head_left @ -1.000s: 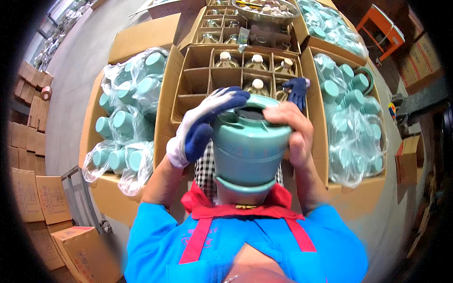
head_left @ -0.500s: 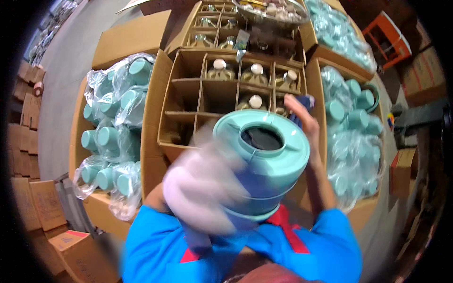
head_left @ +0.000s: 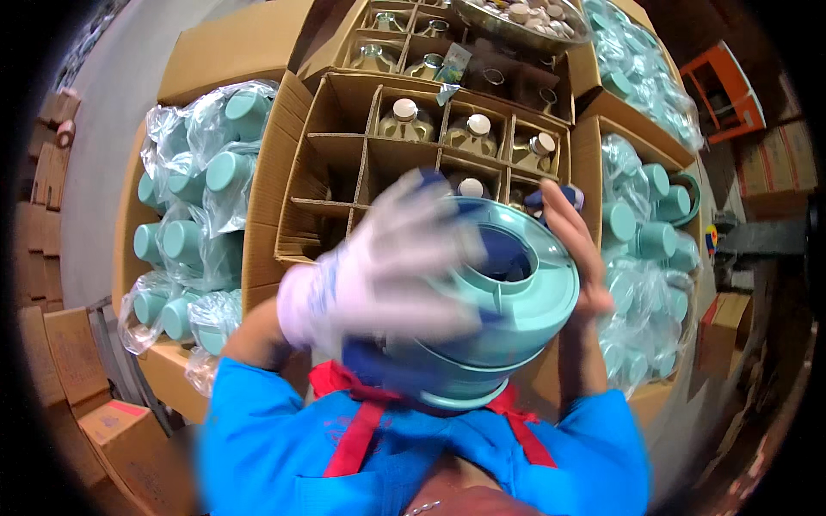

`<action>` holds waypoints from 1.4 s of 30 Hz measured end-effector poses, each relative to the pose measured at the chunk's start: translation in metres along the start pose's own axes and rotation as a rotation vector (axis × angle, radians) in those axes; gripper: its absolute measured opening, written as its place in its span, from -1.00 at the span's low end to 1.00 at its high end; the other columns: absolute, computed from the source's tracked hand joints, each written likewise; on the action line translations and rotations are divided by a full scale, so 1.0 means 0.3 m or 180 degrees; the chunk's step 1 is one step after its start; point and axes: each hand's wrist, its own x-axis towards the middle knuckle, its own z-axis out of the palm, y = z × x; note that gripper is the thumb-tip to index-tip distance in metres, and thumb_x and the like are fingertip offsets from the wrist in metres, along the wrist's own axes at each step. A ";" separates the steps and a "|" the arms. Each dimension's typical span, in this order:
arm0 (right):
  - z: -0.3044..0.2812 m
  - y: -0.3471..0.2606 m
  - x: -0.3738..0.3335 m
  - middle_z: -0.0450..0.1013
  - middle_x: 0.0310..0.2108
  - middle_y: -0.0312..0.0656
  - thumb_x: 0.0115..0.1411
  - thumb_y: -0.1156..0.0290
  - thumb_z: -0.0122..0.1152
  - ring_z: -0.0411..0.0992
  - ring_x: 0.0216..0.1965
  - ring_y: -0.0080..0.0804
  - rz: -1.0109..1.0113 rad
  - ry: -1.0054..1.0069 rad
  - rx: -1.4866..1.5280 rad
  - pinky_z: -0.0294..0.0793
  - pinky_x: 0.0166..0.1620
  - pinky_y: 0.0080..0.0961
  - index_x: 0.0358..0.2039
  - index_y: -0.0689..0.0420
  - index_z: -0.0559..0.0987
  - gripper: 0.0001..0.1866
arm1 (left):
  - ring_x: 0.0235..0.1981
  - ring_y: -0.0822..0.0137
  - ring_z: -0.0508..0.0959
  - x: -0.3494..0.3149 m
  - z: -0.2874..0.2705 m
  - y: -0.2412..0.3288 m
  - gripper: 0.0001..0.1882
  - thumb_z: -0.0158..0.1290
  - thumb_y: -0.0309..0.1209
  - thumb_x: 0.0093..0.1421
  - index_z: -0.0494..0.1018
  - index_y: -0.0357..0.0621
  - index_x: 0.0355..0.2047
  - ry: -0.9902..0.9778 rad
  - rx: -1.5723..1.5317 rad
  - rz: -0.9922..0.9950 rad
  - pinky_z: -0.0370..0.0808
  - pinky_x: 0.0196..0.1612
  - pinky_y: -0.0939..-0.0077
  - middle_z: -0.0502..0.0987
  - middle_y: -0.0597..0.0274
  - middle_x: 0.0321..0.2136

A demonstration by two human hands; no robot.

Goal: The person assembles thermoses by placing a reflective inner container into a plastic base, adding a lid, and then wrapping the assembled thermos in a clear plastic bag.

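Note:
In front of my chest is a teal plastic flask casing (head_left: 525,314), tilted, with a round opening in its ringed top. My right hand (head_left: 585,258) is bare and holds the casing from the right, its fingers pressed along the side. My left hand (head_left: 387,262), in a white glove with navy parts, lies across the left of the casing; its fingers look spread but are smeared by motion. Whether it touches the casing is unclear. Something navy (head_left: 566,199) shows past the right fingertips. Just beyond stands a divided carton (head_left: 335,144) with several clear glass bottles (head_left: 471,138) capped in white.
At left, an open carton (head_left: 274,163) holds teal cups (head_left: 182,239) in clear plastic. More teal cups (head_left: 658,241) fill cartons on the right. A metal bowl of small pale pieces (head_left: 538,19) rests on the far bottle carton. An orange frame (head_left: 731,95) stands at far right.
My left hand has swung up and over toward the top of the casing. The casing has shifted slightly to the right, and my right hand has moved with it.

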 end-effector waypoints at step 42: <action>0.243 -0.421 -0.461 -0.34 0.40 0.31 0.13 -0.48 -0.16 -0.30 0.44 0.17 0.0020 -0.0095 -0.0922 -0.21 0.39 -0.07 0.39 0.32 -0.19 0.21 | 0.11 0.13 0.48 0.023 0.009 0.363 -0.37 0.17 -0.19 0.17 0.35 -0.26 0.18 -0.1871 -0.0655 -0.0673 0.38 0.18 0.29 0.46 -0.02 0.11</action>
